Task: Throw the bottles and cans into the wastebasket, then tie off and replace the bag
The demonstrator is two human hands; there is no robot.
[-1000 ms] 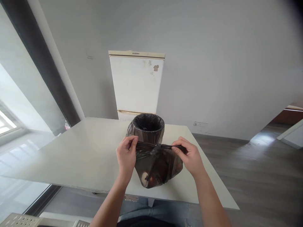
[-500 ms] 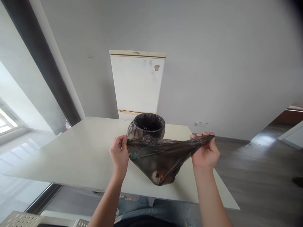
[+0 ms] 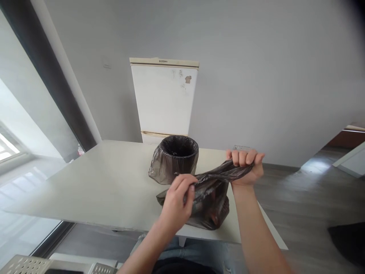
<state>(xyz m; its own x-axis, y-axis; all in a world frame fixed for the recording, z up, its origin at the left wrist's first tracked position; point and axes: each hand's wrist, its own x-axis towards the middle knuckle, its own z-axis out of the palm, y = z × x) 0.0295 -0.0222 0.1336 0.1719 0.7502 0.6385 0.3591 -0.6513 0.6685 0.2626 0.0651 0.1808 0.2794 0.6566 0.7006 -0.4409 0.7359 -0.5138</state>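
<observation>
A dark, see-through plastic bag (image 3: 209, 209) rests low over the table's near edge, with several unclear items inside, one reddish. My right hand (image 3: 246, 167) is wrapped round its gathered top at the right. Further left, my left hand (image 3: 179, 199) has its fingers curled on the bag's upper edge, and a corner of the bag sticks out to the left beyond it. Behind the bag stands a trash can (image 3: 182, 150) lined with the same kind of dark bag, its mouth facing up and the liner hanging over its rim.
The pale table (image 3: 114, 182) reaches from the left to below my right arm. A white fridge (image 3: 164, 99) stands against the grey wall behind it. At the bottom left is a perforated beige item (image 3: 25, 264). Something black (image 3: 349, 241) lies at the right edge above the floor.
My left hand has moved right along the bag's edge, towards my right hand. The bag, stretched wide before, is now bunched up. My right hand has turned and closed round its top.
</observation>
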